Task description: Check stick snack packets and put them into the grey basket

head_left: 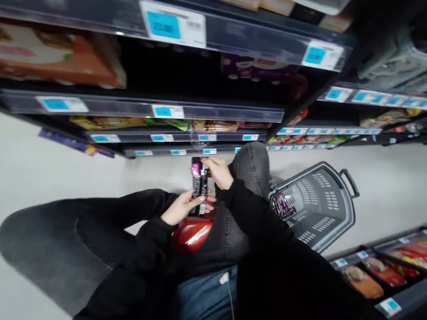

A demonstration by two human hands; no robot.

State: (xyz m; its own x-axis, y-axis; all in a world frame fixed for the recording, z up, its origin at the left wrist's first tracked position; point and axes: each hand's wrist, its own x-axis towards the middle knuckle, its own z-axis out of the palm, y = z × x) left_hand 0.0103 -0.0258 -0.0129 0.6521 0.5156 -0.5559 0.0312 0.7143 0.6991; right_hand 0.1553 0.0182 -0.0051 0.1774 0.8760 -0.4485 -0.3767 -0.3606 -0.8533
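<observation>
1. Left hand (180,210) grips the lower end of a black-and-pink packet (199,186), fingers wrapped around it.
2. Right hand (219,172) pinches the packet's upper end, fingers closed on it.
3. Packet is upright above the lap, over a red object (192,233), between shelf edge (140,109) and grey basket (318,205).
4. Step, as judged: inspecting the packet. Any next move needs one hand to release its end.

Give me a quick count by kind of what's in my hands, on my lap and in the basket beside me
Black-and-pink packets: 2, one in both hands, one in the basket
Red glossy item on the lap: 1
Grey shopping basket: 1
Total: 4
</observation>
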